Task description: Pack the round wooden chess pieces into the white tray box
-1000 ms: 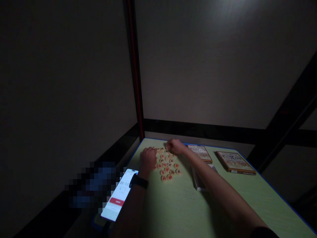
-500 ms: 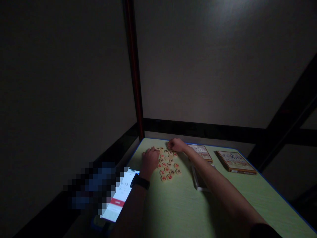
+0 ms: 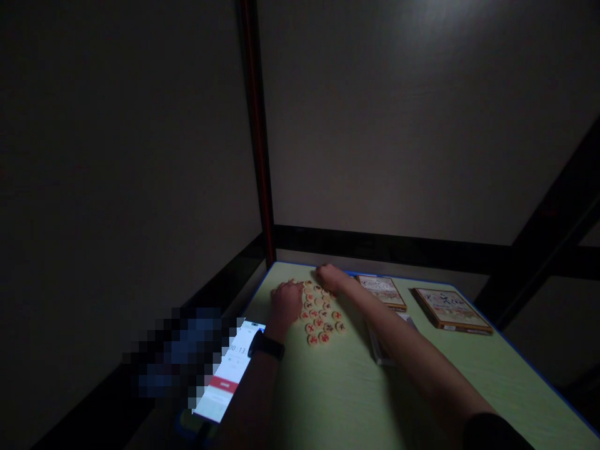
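Many round wooden Chinese chess pieces (image 3: 319, 323) with red and dark characters lie in a loose cluster on the green table (image 3: 337, 394). On the cluster's left edge rests my left hand (image 3: 287, 301), palm down, its fingers apart over the far left pieces; the watch (image 3: 266, 345) is on that wrist. At the far right of the cluster is my right hand (image 3: 330, 277), its fingers curled in and covering nearby pieces. Whatever those curled fingers hold, if anything, is hidden.
Two flat printed boxes stand at the back: one box (image 3: 382, 292) beyond my right forearm, another box (image 3: 452, 309) further right. An open tray (image 3: 382, 353) lies partly under that forearm. A lit phone (image 3: 227, 375) sits left of the table, and walls close in the far corner.
My right hand has shifted slightly left and nearer, covering pieces at the far right of the cluster. My left hand has barely moved. The whole view has shifted a little.
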Action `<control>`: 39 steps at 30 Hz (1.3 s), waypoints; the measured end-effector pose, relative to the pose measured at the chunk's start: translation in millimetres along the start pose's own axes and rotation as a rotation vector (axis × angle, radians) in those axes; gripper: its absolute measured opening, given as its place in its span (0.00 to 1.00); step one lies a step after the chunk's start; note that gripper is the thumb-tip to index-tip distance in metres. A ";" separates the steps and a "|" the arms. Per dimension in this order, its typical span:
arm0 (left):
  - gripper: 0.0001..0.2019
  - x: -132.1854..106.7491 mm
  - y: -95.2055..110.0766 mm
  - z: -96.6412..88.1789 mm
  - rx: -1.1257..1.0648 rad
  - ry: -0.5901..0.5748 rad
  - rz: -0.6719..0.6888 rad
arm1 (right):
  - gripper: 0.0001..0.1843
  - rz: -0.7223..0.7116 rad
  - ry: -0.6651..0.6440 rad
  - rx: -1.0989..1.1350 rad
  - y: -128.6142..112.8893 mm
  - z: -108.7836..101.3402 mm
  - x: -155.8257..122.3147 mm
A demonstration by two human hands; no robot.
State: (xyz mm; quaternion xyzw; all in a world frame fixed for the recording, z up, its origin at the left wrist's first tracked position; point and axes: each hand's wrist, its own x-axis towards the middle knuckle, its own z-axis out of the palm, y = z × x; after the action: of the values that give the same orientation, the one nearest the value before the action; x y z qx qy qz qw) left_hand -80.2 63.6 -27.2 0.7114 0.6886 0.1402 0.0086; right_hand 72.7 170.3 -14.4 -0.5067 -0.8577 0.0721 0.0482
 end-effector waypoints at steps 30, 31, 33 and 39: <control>0.11 4.1 0.7 14.1 -0.044 0.067 -0.110 | 0.14 -0.258 -0.032 -0.153 -44.8 -5.9 -63.2; 0.11 4.2 0.6 13.8 -0.049 0.062 -0.111 | 0.15 -0.265 -0.037 -0.162 -46.5 -5.5 -62.8; 0.11 4.6 0.4 13.0 -0.055 0.057 -0.116 | 0.14 -0.275 -0.053 -0.170 -47.6 -4.4 -61.4; 0.12 5.6 -0.5 14.1 -0.060 0.065 -0.101 | 0.18 -0.271 -0.051 -0.104 -38.9 2.3 -58.4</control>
State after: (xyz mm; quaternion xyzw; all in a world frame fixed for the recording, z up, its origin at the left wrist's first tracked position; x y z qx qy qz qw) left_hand -77.7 71.7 -39.8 0.6701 0.7192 0.1830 0.0146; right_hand 67.0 100.4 -10.5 -0.3861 -0.9218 0.0333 0.0095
